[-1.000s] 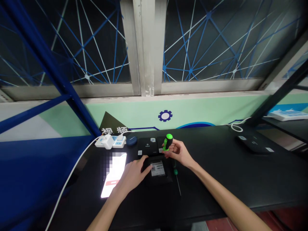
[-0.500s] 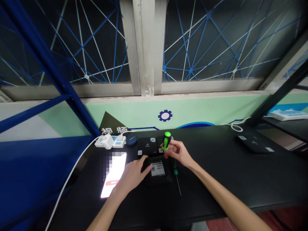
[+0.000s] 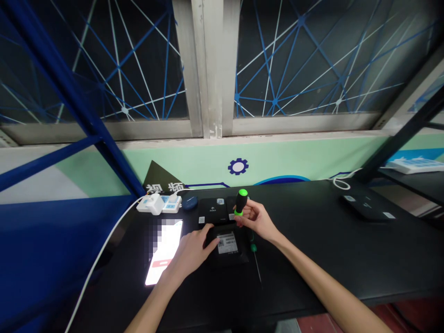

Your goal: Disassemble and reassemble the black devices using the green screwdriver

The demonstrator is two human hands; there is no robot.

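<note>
A black box with a white label lies on the black table before me. My left hand rests at its left side, thumb and fingers spread, thumb by the label. My right hand pinches a black and green screwdriver by its lower handle, held upright over the box's upper right corner; its tip is hidden. A second, thin screwdriver with a green handle lies just right of the box. Behind stands another black box, with a further one partly hidden by the screwdriver.
A lit phone lies left of my left hand. Behind it are a white power strip with plugs and a dark blue round object. Another black device lies far right, near a white cable.
The screwdriver in my right hand has turned about its axis, so its green side stripe no longer shows, and it tilts slightly more right. My left hand stays in place.
</note>
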